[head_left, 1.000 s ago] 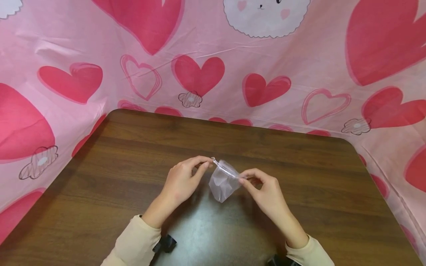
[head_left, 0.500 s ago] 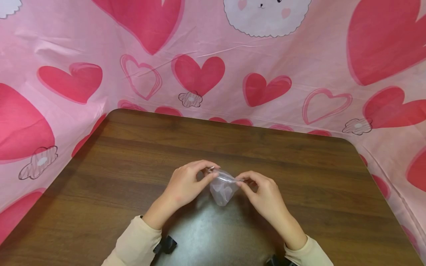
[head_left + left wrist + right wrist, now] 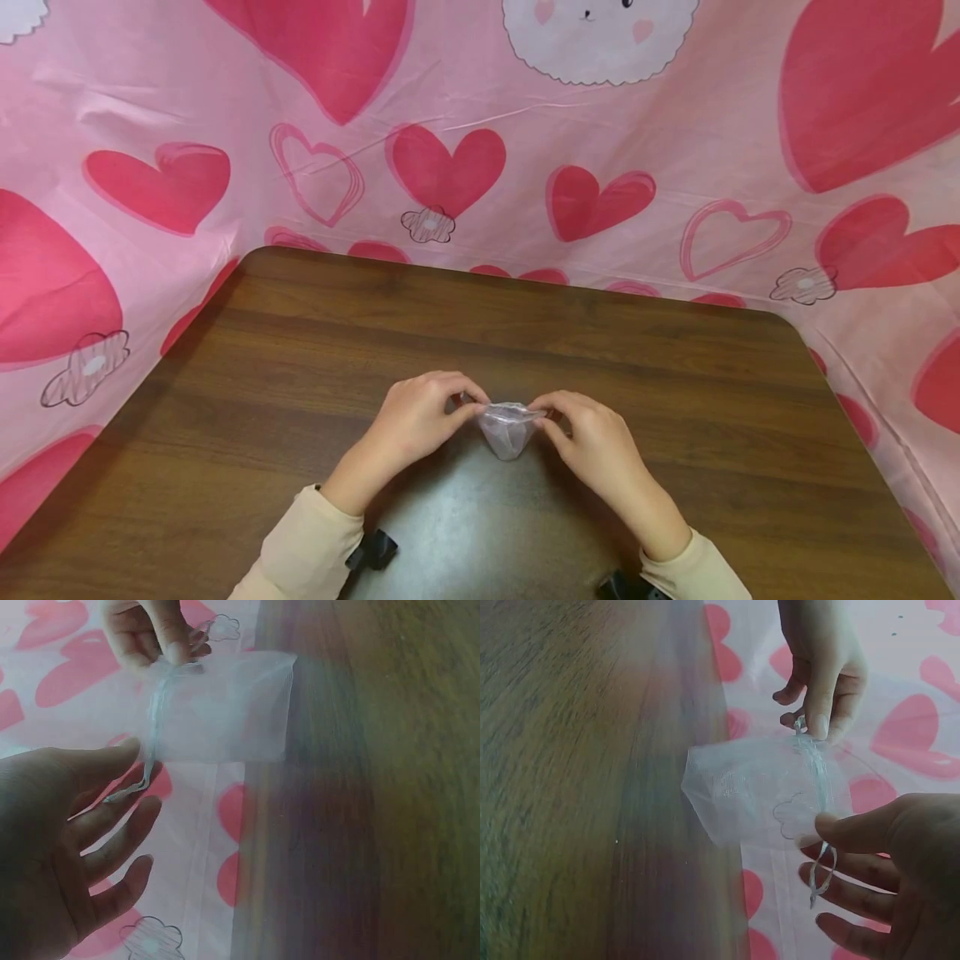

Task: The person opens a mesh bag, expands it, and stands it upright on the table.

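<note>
A small sheer white drawstring pouch (image 3: 507, 435) hangs between both hands over the table, its mouth toward the top. My left hand (image 3: 423, 417) pinches one side of the mouth between thumb and index finger. On the opposite side, my right hand (image 3: 592, 429) pinches the other corner the same way. The wrist views show the pouch's thin mesh body (image 3: 225, 709) and the gathered white ribbon (image 3: 819, 776) along its neck. A ribbon loop (image 3: 823, 881) dangles by the right fingers, and another ribbon end (image 3: 124, 795) lies across the left fingers.
The brown wooden table (image 3: 300, 333) spreads around the hands. Behind it and along its sides hangs a pink curtain (image 3: 525, 108) printed with red hearts. Black wrist-worn devices (image 3: 375, 550) sit at the sleeve cuffs.
The left hand has lowered slightly and shifted its pinch onto the pouch's mouth. The pouch has turned from slanted to nearly level at the top. The right hand has moved only slightly.
</note>
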Motion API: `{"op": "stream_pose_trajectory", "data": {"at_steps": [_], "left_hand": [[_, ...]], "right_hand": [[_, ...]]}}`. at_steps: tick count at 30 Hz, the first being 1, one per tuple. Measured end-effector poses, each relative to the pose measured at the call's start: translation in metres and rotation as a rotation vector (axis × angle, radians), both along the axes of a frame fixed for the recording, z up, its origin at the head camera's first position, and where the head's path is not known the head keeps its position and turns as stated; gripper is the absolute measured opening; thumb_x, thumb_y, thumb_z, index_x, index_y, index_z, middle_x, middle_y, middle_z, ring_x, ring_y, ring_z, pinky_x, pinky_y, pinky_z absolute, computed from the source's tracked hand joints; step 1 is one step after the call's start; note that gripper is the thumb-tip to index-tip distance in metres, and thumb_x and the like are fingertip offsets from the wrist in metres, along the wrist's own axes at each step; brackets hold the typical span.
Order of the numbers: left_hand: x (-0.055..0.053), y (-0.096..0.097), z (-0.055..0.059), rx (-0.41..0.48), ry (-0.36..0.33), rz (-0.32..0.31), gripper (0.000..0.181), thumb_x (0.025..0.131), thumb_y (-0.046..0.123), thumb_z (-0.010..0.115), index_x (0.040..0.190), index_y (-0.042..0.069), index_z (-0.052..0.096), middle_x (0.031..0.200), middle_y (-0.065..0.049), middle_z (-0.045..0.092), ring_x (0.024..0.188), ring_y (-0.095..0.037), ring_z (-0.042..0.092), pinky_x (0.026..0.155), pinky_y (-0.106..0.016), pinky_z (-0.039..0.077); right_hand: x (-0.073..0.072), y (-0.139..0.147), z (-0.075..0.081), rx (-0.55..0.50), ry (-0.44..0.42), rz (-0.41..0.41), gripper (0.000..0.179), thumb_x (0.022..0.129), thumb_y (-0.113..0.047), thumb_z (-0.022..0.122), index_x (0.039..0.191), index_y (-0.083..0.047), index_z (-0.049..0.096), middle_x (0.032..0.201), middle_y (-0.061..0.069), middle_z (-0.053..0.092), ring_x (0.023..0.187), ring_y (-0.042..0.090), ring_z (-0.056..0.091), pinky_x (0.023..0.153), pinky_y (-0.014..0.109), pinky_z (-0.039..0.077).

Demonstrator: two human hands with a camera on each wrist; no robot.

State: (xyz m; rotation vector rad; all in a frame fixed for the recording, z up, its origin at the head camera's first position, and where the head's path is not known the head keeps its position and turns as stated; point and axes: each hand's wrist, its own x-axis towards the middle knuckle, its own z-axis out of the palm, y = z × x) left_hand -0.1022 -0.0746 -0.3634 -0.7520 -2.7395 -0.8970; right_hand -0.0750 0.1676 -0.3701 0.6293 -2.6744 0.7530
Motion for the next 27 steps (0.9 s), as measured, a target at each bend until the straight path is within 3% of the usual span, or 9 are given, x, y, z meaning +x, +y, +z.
{"op": "stream_pose_trajectory", "data": {"at_steps": [8, 16, 21, 27], "left_hand": [[-0.001, 0.001, 0.0, -0.038, -0.03, -0.028, 0.007, 0.088, 0.029, 0.076, 0.094, 0.031, 0.075, 0.084, 0.019, 0.064, 0.077, -0.004, 0.059, 0.062, -0.028, 0.044], [-0.003, 0.006, 0.002, -0.064, -0.053, -0.044, 0.008, 0.09, 0.032, 0.074, 0.097, 0.032, 0.074, 0.085, 0.019, 0.064, 0.078, -0.005, 0.06, 0.063, -0.028, 0.043], [-0.005, 0.008, 0.003, -0.075, -0.053, -0.049, 0.011, 0.089, 0.035, 0.074, 0.1, 0.032, 0.074, 0.09, 0.019, 0.067, 0.078, -0.001, 0.06, 0.064, -0.028, 0.045], [-0.007, 0.01, 0.006, -0.084, -0.06, -0.058, 0.017, 0.089, 0.038, 0.074, 0.104, 0.03, 0.074, 0.092, 0.017, 0.069, 0.079, -0.002, 0.061, 0.065, -0.029, 0.046]], "right_hand": [[-0.001, 0.0, -0.001, 0.054, -0.065, -0.014, 0.021, 0.08, -0.01, 0.083, 0.096, -0.018, 0.073, 0.089, -0.006, 0.069, 0.071, 0.007, 0.059, 0.061, 0.03, 0.049], [-0.003, 0.002, 0.002, 0.047, -0.072, -0.004, 0.021, 0.083, -0.021, 0.082, 0.101, -0.017, 0.073, 0.092, -0.006, 0.07, 0.075, 0.007, 0.061, 0.066, 0.033, 0.051], [-0.005, 0.002, 0.006, 0.055, -0.099, -0.009, 0.02, 0.087, -0.026, 0.077, 0.104, -0.016, 0.073, 0.097, -0.003, 0.071, 0.078, 0.011, 0.063, 0.067, 0.036, 0.052], [-0.007, 0.005, 0.01, 0.066, -0.12, -0.023, 0.017, 0.094, -0.027, 0.07, 0.106, -0.015, 0.073, 0.104, 0.0, 0.072, 0.093, 0.02, 0.069, 0.077, 0.044, 0.054]]}}
